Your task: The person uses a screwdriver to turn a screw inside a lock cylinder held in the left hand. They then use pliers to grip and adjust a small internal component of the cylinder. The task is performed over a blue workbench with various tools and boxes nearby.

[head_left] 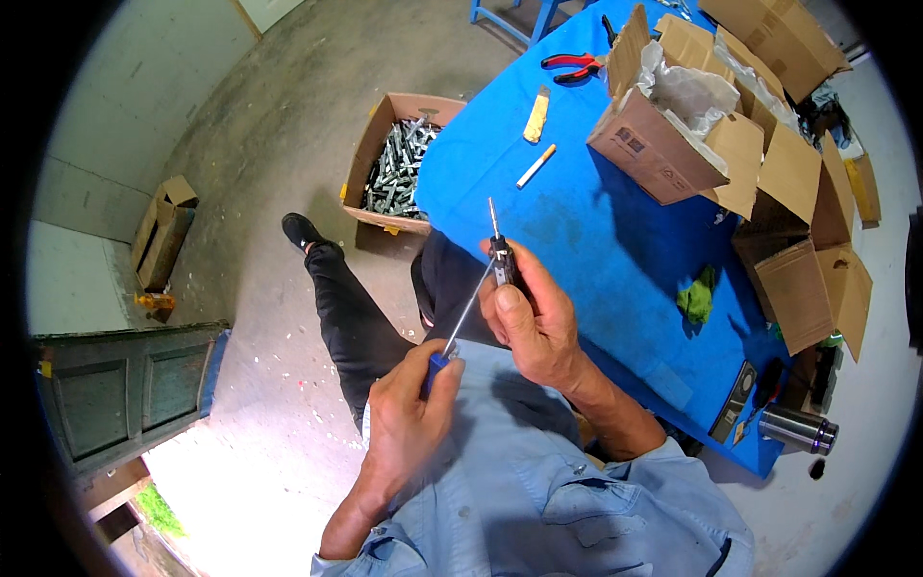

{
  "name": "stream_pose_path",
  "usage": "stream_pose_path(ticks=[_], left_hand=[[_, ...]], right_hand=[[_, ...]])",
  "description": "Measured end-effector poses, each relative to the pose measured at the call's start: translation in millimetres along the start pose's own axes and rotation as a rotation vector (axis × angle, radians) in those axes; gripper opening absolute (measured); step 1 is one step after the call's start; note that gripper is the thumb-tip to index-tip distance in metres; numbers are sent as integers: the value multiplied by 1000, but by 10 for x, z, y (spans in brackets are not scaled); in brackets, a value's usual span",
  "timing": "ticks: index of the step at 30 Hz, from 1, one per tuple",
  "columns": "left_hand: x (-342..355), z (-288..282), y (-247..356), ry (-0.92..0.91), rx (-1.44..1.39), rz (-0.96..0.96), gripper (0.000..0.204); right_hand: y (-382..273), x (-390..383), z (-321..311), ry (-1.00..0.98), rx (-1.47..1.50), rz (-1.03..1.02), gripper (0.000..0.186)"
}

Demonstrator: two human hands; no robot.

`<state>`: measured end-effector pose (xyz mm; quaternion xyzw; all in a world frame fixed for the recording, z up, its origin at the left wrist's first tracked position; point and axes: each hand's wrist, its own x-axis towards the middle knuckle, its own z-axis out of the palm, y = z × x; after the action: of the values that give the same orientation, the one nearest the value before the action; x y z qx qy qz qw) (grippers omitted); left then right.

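Observation:
My left hand is closed round the blue handle of a screwdriver. The thin metal shaft slants up and to the right, its tip against a small black part with a metal pin. My right hand grips that part from below, thumb across it, with the coppery pin pointing up and away from me. Both hands are in front of my shirt, at the near left edge of the blue-covered table. My fingers hide the lower end of the part.
A cardboard box full of metal pieces stands beyond the table's left edge. On the cloth are red-handled pliers, a white-and-orange stick, a yellow strip and a green cloth. Open cartons and a steel flask sit right.

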<state>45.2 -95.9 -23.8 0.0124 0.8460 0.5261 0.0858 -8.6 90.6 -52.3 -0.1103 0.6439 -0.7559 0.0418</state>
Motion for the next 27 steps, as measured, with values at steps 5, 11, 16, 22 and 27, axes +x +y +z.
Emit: stream_pose_path(ticks=[5, 11, 16, 22, 27], left_hand=[[-18, 43, -46, 12, -211, -94, 17], [19, 98, -103, 106, -106, 19, 18], [70, 68, -143, 214, 61, 218, 20], [98, 108, -197, 254, 53, 248, 21], [70, 140, -200, 176, -83, 53, 20]], right_hand=[[22, -10, 49, 20, 20, 36, 47], [44, -16, 112, 41, 63, 62, 46], [45, -8, 161, 54, 129, 108, 45], [56, 26, 256, 100, 242, 129, 43], [61, 34, 301, 125, 257, 143, 39]])
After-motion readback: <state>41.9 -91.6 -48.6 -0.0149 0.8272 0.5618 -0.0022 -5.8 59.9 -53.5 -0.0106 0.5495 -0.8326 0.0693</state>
